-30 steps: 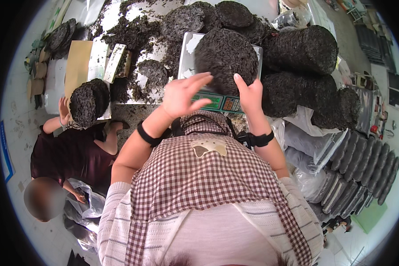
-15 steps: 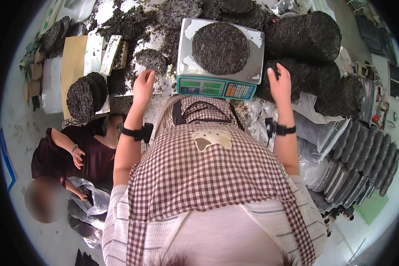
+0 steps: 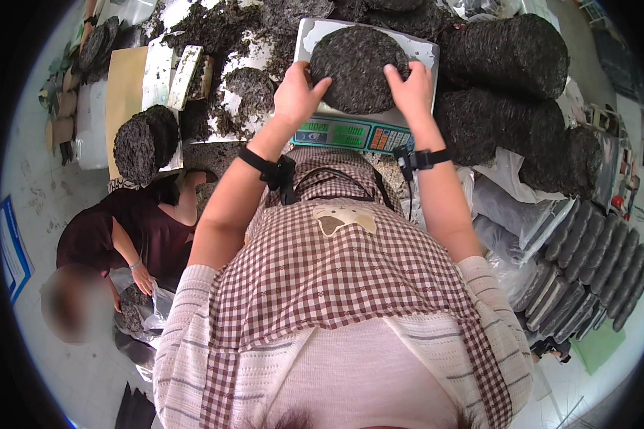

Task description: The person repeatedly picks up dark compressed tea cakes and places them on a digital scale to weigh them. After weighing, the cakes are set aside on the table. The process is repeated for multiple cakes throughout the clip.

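A round, dark cake of what looks like dried seaweed [image 3: 358, 64] sits over the steel pan of a digital scale [image 3: 426, 53]. My left hand [image 3: 297, 94] grips its left edge, thumb on top and fingers curled around the side. At its right edge my right hand [image 3: 412, 89] holds on the same way, thumb over the surface. The underside is hidden, so I cannot tell whether the cake is lifted off the pan. The scale's green-lit display and keypad [image 3: 386, 139] face me, partly behind my wrists.
Stacked dark cakes [image 3: 508, 57] lie right of the scale, with more [image 3: 508, 125] nearer. Loose dark flakes [image 3: 215, 32] cover the table's left. Another stack [image 3: 144, 146] stands on a brown board [image 3: 125, 89]. At left, a person [image 3: 139, 222] handles a plastic bag. Packed dark rolls [image 3: 601, 250] are piled at right.
Both my hands have moved inward and forward from beside the scale and taken hold of the cake's edges. The person at left has bent lower over the bag.
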Tool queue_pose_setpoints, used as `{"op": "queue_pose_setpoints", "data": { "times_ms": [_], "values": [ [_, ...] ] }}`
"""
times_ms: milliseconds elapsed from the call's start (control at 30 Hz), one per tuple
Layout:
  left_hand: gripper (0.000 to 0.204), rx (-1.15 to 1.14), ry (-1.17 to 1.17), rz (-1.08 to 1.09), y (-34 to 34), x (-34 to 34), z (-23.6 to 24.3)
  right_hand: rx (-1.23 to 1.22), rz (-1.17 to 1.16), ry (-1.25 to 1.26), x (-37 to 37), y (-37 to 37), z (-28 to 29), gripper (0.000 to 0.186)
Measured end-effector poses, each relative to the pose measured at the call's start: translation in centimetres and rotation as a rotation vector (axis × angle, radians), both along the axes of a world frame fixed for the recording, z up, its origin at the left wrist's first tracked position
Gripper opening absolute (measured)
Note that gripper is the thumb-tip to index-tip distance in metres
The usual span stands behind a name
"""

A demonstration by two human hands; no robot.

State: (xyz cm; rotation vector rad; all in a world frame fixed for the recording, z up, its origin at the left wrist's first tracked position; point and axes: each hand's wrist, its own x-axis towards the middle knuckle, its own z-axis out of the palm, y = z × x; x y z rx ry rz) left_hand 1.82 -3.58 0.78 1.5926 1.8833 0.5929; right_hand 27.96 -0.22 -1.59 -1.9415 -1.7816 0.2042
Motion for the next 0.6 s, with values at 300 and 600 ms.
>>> {"op": "queue_pose_setpoints", "data": {
  "times_ms": [300, 600],
  "values": [
    [0.028, -0.210, -1.034, 0.162, -3.7, -4.9, 2.0, -0.645, 0.029, 1.657, -3.4, -0.8, 6.4, 0.050],
    [0.023, -0.190, -1.004, 0.578, -9.4, -13.3, 0.9, -0.430, 0.207, 1.839, -19.7, 16.6, 8.3, 0.032]
  ]
}}
